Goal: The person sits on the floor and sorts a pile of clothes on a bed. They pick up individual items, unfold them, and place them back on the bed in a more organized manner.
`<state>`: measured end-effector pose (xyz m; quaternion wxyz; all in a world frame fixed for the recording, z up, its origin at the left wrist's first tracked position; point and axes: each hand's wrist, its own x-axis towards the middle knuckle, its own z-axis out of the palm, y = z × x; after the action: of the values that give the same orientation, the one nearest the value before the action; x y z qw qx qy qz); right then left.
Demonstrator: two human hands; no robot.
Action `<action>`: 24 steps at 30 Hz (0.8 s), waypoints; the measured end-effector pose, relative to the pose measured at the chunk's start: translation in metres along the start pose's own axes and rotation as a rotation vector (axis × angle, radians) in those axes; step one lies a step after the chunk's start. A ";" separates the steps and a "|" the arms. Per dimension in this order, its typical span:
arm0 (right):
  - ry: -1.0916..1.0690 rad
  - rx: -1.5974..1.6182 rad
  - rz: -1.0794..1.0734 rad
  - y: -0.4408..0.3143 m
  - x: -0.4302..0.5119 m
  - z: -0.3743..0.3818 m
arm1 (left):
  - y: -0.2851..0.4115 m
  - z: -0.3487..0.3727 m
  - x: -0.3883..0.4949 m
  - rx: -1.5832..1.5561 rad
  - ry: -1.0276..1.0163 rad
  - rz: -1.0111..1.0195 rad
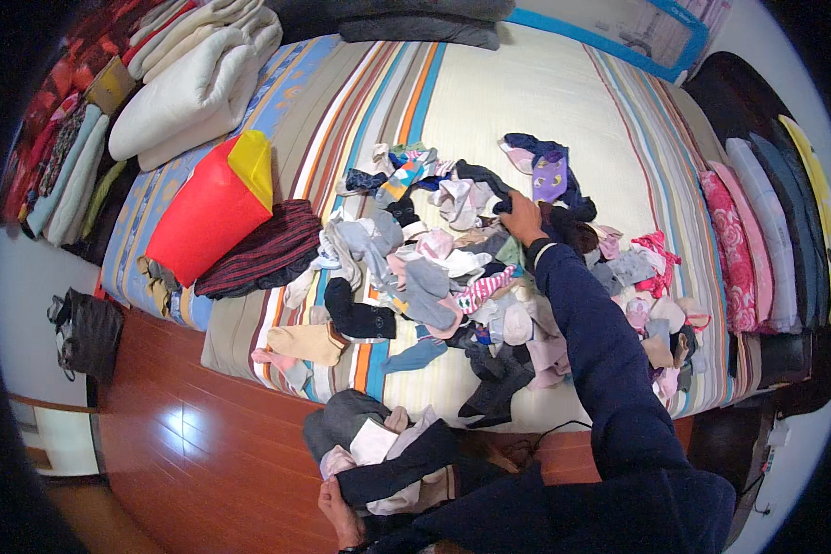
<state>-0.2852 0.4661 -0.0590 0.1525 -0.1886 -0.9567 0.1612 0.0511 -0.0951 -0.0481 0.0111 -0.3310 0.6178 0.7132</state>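
Observation:
A spread-out pile of mixed socks lies on the striped bedspread in front of me. My right hand (524, 219) reaches over its far part, its fingers closed on the end of a black sock (483, 176). Past that hand lies a purple patterned sock (550, 178) with dark blue ones around it. Low in the view, close to my body, my left hand (340, 511) pinches the end of a long black sock (401, 467). White, pink and grey pieces, among them a white sock (374, 442), are bunched beneath and behind it.
On the striped bedspread (540, 83), a red and yellow bag (211, 208) leans beside a striped dark garment (266, 249). Folded cream quilts (187, 97) sit far left. Small socks and folded underwear (658, 263) lie right. Folded bedding (730, 249) stands along the right side. A black bag (91, 332) hangs left.

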 end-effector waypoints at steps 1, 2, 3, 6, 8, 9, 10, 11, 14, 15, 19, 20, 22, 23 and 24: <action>-0.130 -0.053 0.097 0.004 -0.002 0.006 | 0.001 0.000 -0.001 -0.006 0.003 0.002; -0.104 -0.059 0.064 0.005 -0.003 0.010 | 0.002 0.000 -0.001 -0.033 0.001 0.014; -0.125 -0.098 0.099 0.003 -0.004 0.015 | 0.002 -0.001 -0.001 -0.017 0.015 -0.008; 0.022 0.156 0.162 -0.015 -0.001 0.010 | 0.001 -0.001 0.000 0.001 0.030 -0.041; 0.134 0.203 0.225 -0.034 0.003 -0.006 | 0.000 0.000 0.001 0.049 0.034 -0.045; 0.235 0.088 0.063 -0.047 0.004 -0.013 | 0.000 0.001 0.001 0.068 0.031 -0.020; 0.337 -0.025 -0.089 -0.060 0.002 -0.020 | 0.002 0.002 0.001 0.088 0.027 0.004; 0.464 -0.138 -0.276 -0.074 0.001 -0.024 | 0.003 0.003 0.001 0.071 -0.002 0.052; 0.232 0.126 -0.468 -0.121 0.001 -0.007 | 0.012 0.010 0.000 0.007 0.006 -0.076; 0.037 0.294 -0.429 -0.135 0.001 0.008 | 0.015 0.013 -0.001 0.015 -0.003 -0.068; -0.206 0.026 -0.158 -0.169 0.007 0.083 | 0.028 0.015 -0.006 0.103 -0.003 -0.082; -0.230 0.035 -0.223 -0.164 0.013 0.096 | 0.030 0.011 -0.010 0.170 -0.014 -0.074; -0.224 0.218 -0.172 -0.154 0.014 0.114 | 0.030 0.009 -0.015 0.059 -0.017 -0.125; -0.306 0.389 -0.001 -0.151 0.026 0.113 | 0.030 0.008 -0.018 -0.041 -0.061 -0.073; -0.097 0.495 -0.210 -0.144 0.027 0.109 | 0.028 0.009 -0.015 -0.021 -0.010 -0.060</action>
<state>-0.3925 0.3232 -0.0981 0.1639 -0.0377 -0.9086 0.3823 0.0472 -0.0879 -0.0164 0.0323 -0.3458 0.6001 0.7206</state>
